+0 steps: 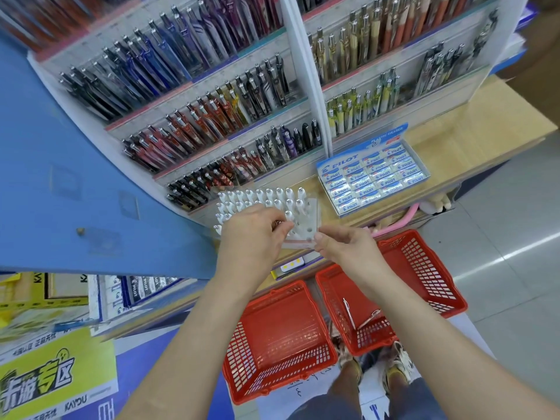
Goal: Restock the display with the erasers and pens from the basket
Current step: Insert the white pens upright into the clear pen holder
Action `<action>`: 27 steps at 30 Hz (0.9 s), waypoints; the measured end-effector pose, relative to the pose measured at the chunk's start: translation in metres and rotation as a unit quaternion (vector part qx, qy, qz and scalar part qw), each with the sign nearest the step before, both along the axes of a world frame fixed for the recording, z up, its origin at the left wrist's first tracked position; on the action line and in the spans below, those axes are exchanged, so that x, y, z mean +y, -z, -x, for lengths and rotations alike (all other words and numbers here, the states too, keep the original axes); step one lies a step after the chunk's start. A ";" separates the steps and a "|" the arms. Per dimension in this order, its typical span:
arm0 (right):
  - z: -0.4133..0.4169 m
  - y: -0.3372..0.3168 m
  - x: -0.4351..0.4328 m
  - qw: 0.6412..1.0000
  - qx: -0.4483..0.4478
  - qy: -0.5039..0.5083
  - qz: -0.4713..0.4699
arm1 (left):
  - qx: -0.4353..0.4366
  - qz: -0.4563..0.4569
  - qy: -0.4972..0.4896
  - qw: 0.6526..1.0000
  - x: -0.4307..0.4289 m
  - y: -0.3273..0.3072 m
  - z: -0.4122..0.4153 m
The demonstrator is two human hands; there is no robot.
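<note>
A white pen stand (310, 219) with rows of holes sits on the wooden counter, mostly filled with white pens (257, 197) standing upright. My left hand (251, 234) is over the stand's front, fingers pinched on a white pen at a hole. My right hand (342, 247) is beside it at the stand's front right corner, thumb and fingers touching the stand's edge. A blue Pilot eraser box (374, 174) full of erasers stands to the right. Two red baskets are on the floor: the left basket (278, 341) looks empty, the right basket (424, 268) holds a couple of pens (348, 310).
A tiered display rack (197, 95) of many pens rises behind the stand. A blue panel (75, 177) is at left. The wooden counter (485, 125) extends right. Yellow boxes and packaging lie at lower left. My shoes (397, 365) stand behind the baskets.
</note>
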State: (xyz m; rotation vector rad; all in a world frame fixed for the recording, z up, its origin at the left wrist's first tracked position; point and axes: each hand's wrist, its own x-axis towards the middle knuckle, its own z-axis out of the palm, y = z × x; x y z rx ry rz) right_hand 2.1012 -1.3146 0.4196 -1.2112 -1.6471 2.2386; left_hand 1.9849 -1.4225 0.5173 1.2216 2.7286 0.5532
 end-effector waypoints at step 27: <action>-0.147 0.065 0.102 0.941 -0.128 -0.156 -0.271 | -0.132 -0.025 0.047 0.990 0.018 0.082 -0.102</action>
